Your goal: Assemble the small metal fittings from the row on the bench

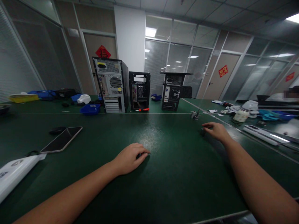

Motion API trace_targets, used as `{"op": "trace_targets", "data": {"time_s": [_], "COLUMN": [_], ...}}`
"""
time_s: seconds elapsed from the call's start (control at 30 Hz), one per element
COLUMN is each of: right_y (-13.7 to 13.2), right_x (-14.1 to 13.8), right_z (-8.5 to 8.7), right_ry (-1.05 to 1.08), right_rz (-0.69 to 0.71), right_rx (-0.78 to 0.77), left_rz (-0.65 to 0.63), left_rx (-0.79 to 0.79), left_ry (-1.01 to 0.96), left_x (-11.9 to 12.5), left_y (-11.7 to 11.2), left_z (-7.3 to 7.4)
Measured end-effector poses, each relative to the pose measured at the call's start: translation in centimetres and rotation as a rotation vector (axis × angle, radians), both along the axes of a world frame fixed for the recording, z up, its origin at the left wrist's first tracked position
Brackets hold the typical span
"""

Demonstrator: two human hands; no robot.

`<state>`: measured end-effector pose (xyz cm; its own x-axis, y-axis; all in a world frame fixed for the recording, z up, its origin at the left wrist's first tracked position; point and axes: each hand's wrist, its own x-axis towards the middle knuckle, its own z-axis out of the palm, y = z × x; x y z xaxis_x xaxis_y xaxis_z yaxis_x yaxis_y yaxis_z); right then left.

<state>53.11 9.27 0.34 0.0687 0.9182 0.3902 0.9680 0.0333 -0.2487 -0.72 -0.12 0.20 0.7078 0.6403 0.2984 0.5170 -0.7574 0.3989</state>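
Note:
My left hand (132, 158) rests on the green tabletop (173, 183), near the middle. Its thumb and fingertips are pinched together; whatever may be between them is too small to make out. Farther right, my right hand (216, 132) has its fingertips closed on a small dark part (202, 131), at or just above the table surface. Small metal parts (195, 115) stand a little beyond that hand, one with a thin upright piece.
Computer cases (115, 82) line the back, with a red screwdriver (143, 109) before the middle one. A phone (62, 139) and white package (16, 172) lie left. Blue bin (90, 109) sits back left. Right of the tabletop seam lie a white device (260, 134) and clutter.

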Motion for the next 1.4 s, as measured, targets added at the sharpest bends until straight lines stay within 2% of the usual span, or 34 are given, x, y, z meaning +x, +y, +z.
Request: {"op": "trace_targets", "data": {"time_s": [0.3, 0.63, 0.73, 0.9, 1.03, 1.17, 1.27, 1.4], "right_y": [0.4, 0.5, 0.3, 0.2, 0.4, 0.4, 0.3, -0.1], "right_x": [0.5, 1.4, 1.0, 0.5, 0.8, 0.3, -1.7, -7.5], "right_z": [-0.3, -1.8, -1.9, -2.1, -2.5, -2.7, -2.3, -0.8], "right_ry": [0.078, 0.414, 0.470, 0.426, 0.387, 0.248, 0.203, 0.134], "right_rz": [-0.100, -0.237, -0.161, 0.037, 0.078, 0.070, 0.112, 0.271], "right_rx": [-0.016, -0.033, -0.047, -0.080, -0.128, -0.096, -0.089, 0.007], "left_rz": [0.002, 0.004, 0.005, 0.003, 0.000, -0.008, -0.003, 0.009], "left_rx": [0.004, 0.006, -0.001, -0.008, -0.004, 0.003, 0.008, 0.005], "left_ry": [0.006, 0.006, 0.008, 0.009, 0.011, 0.004, 0.007, 0.007], "left_x": [0.1, 0.1, 0.1, 0.1, 0.1, 0.1, 0.1, 0.1], "left_y": [0.0, -0.1, -0.1, 0.1, 0.2, 0.2, 0.2, 0.2], "left_z": [0.1, 0.0, 0.1, 0.1, -0.1, -0.2, -0.2, -0.1]}}
